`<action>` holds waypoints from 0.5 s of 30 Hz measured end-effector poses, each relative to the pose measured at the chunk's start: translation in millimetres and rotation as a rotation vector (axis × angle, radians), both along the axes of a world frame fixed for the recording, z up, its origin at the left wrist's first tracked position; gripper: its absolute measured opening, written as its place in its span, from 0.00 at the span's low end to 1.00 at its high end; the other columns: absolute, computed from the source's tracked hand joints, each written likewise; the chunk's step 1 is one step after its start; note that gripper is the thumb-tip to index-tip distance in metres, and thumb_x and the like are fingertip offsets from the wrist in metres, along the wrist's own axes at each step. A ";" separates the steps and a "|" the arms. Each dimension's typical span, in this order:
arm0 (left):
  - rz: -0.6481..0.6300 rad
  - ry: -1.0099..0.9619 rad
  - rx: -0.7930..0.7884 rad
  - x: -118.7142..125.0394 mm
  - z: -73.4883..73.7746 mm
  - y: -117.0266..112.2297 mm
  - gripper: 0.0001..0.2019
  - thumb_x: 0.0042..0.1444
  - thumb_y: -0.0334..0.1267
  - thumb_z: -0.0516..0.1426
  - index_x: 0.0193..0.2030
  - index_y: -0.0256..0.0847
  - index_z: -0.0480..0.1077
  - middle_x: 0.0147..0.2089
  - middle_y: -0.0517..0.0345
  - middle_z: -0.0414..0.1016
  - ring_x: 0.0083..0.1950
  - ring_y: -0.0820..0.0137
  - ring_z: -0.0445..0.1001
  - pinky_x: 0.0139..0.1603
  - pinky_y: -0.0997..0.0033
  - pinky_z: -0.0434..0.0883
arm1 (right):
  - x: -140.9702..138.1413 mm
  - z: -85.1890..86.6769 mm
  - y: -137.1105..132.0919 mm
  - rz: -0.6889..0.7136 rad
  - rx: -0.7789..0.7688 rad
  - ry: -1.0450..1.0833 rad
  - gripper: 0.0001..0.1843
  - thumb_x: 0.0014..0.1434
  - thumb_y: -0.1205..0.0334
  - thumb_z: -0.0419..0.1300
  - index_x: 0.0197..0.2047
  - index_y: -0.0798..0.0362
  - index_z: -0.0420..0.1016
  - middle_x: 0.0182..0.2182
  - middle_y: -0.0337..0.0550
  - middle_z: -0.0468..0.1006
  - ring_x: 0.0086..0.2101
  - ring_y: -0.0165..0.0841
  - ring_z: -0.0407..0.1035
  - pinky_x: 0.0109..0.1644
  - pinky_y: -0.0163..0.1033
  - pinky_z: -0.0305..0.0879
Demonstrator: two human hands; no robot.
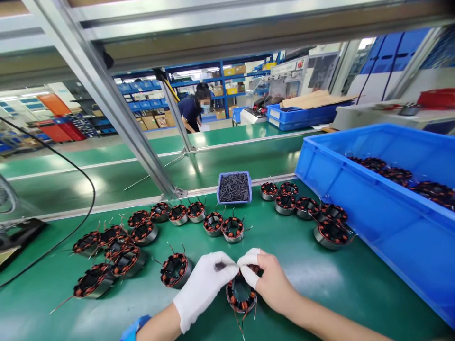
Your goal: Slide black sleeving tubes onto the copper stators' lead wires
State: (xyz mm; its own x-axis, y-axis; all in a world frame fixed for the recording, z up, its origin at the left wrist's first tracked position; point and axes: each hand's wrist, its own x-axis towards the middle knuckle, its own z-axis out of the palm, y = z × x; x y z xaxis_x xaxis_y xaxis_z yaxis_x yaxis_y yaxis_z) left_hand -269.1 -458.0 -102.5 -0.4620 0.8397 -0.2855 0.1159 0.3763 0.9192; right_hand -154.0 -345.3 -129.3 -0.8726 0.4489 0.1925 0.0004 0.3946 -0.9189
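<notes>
A motor stator (241,296), a metal ring with copper windings and black insulation, sits on the green bench in front of me, with wire leads sticking out toward me. My left hand (206,286), in a white glove, is closed in a pinch just above the stator's far rim. My right hand (266,282), bare with white finger covers on the thumb and a finger, pinches at the same spot, its tips meeting the left ones. What lies between the fingertips is too small and covered to make out. Another stator (175,271) stands just left of my left hand.
Several stators (128,260) stand grouped at left, with others (232,229) in the middle and more (332,233) at right. A small blue bin (234,201) holds short black tubes. A large blue crate (355,189) borders the right side. A person (190,111) bends beyond the bench.
</notes>
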 end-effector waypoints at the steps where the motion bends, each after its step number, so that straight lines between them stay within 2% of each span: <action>1: -0.010 -0.011 0.002 -0.7 0.3 0.3 0.10 0.48 0.41 0.55 0.27 0.35 0.66 0.25 0.62 0.65 0.28 0.75 0.62 0.30 0.75 0.61 | 0.3 0.3 -0.1 0.003 -0.004 0.005 0.12 0.50 0.75 0.53 0.31 0.52 0.75 0.26 0.38 0.71 0.28 0.30 0.63 0.31 0.33 0.59; 7: -0.117 -0.045 -0.041 -6.0 10.2 4.5 0.06 0.47 0.36 0.55 0.29 0.35 0.63 0.25 0.66 0.62 0.27 0.77 0.60 0.28 0.77 0.59 | 0.9 2.8 0.8 0.034 -0.016 -0.001 0.13 0.49 0.76 0.53 0.31 0.52 0.75 0.26 0.38 0.71 0.28 0.29 0.63 0.31 0.33 0.60; 9: -0.117 -0.010 -0.042 -4.0 14.4 1.6 0.07 0.49 0.38 0.54 0.29 0.35 0.64 0.26 0.64 0.64 0.28 0.75 0.62 0.29 0.76 0.61 | 0.9 3.3 0.8 0.033 -0.014 -0.005 0.13 0.50 0.76 0.53 0.31 0.52 0.75 0.26 0.37 0.70 0.28 0.29 0.63 0.31 0.33 0.59; 11: -0.078 0.031 -0.049 3.4 15.8 -5.9 0.08 0.50 0.38 0.52 0.34 0.36 0.65 0.31 0.61 0.68 0.33 0.72 0.66 0.34 0.74 0.65 | 1.4 3.2 0.2 0.018 -0.011 -0.002 0.13 0.51 0.76 0.53 0.33 0.52 0.75 0.26 0.37 0.70 0.28 0.29 0.63 0.31 0.33 0.59; 13: -0.011 0.107 -0.073 15.4 12.1 -15.8 0.18 0.44 0.36 0.56 0.45 0.38 0.63 0.42 0.56 0.69 0.43 0.67 0.68 0.45 0.68 0.66 | 2.7 2.5 -1.2 -0.007 -0.005 -0.005 0.13 0.51 0.75 0.52 0.35 0.51 0.74 0.27 0.37 0.69 0.28 0.29 0.62 0.31 0.33 0.59; 15: 0.037 0.220 -0.109 28.8 3.1 -24.3 0.36 0.34 0.33 0.59 0.55 0.40 0.56 0.54 0.51 0.62 0.53 0.60 0.62 0.55 0.61 0.60 | 4.6 1.9 -2.6 -0.023 0.007 -0.011 0.14 0.53 0.75 0.52 0.38 0.51 0.73 0.27 0.38 0.69 0.27 0.29 0.62 0.32 0.33 0.60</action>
